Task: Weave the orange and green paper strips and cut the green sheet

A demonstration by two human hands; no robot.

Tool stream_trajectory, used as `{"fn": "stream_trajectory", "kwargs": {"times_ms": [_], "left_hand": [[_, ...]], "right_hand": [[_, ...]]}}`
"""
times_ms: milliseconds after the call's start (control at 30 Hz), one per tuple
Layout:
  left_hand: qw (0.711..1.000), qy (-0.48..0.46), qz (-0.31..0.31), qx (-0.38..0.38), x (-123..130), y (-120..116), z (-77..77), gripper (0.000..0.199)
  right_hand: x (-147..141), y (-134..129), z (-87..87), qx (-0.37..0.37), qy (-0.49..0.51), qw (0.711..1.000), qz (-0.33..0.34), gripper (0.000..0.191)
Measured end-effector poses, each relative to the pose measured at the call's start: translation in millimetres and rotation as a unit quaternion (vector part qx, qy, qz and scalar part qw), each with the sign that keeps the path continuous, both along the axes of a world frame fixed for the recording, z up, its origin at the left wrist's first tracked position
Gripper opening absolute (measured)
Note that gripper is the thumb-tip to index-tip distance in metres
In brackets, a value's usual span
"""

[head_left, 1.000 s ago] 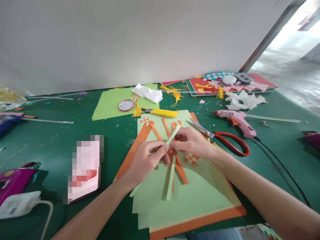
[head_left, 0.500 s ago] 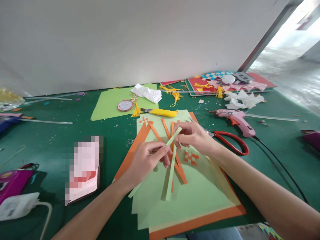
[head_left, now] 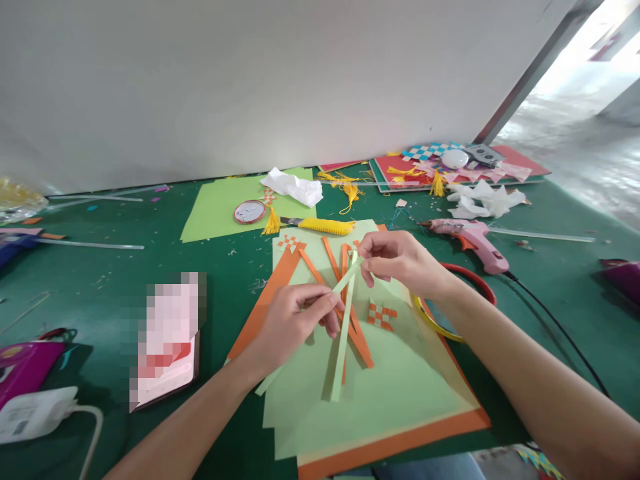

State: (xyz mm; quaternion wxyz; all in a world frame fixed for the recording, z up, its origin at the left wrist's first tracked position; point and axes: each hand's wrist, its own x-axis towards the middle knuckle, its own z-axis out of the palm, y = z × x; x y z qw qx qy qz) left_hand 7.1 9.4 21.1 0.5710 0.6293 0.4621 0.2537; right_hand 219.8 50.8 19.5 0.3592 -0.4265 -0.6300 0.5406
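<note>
My left hand (head_left: 305, 313) pinches a light green paper strip (head_left: 347, 279) between thumb and index finger, over stacked green sheets (head_left: 400, 373). The strip's upper end meets the fingertips of my right hand (head_left: 393, 260), which are closed on it. A second green strip (head_left: 341, 360) lies upright in view beneath, crossing several orange strips (head_left: 361, 343). Right of these lies a small orange and green woven piece (head_left: 381, 315). An orange sheet (head_left: 267, 303) shows at the stack's left side.
Behind the stack lies a yellow cutter (head_left: 327, 227). A pink glue gun (head_left: 475, 240) and scissors with a red handle (head_left: 480, 283) are at the right, partly behind my right arm. On the left are a phone (head_left: 170, 340) and a white charger (head_left: 37, 413).
My right hand has shifted slightly right and up along the strip, uncovering the top of the second green strip. A yellow scissor handle now shows by my right forearm. My left hand holds still.
</note>
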Motion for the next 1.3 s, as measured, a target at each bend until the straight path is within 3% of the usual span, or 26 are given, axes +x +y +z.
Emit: {"fn": "stream_trajectory", "kwargs": {"times_ms": [233, 400, 533, 667, 867, 1133, 1300], "left_hand": [[0.999, -0.034, 0.023, 0.006, 0, 2, 0.7, 0.027], [0.998, -0.038, 0.04, 0.016, 2, 2, 0.1, 0.025], [0.998, -0.056, 0.018, -0.026, 4, 0, -3.1, 0.026], [0.999, -0.042, -0.009, -0.015, 4, 0, -4.9, 0.031], [0.992, -0.014, 0.092, 0.085, 0, 3, -4.9, 0.02], [0.992, -0.01, 0.089, 0.088, -1, 2, -5.5, 0.016], [0.993, -0.03, 0.08, 0.086, 0, 3, -8.1, 0.016]], "right_hand": [[10, 7, -1.9, 0.006, 0.089, 0.992, -0.084, 0.006], [-14, -4, -5.1, -0.064, 0.133, 0.989, -0.028, 0.014], [-27, -10, -7.5, -0.077, 0.157, 0.984, -0.035, 0.017], [-27, -12, -10.7, -0.089, 0.129, 0.988, -0.018, 0.015], [-30, -17, -17.2, -0.095, 0.035, 0.994, 0.046, 0.008], [-30, -15, -14.2, -0.08, -0.001, 0.994, 0.075, 0.01], [-31, -15, -14.6, -0.099, 0.031, 0.994, 0.046, 0.008]]}}
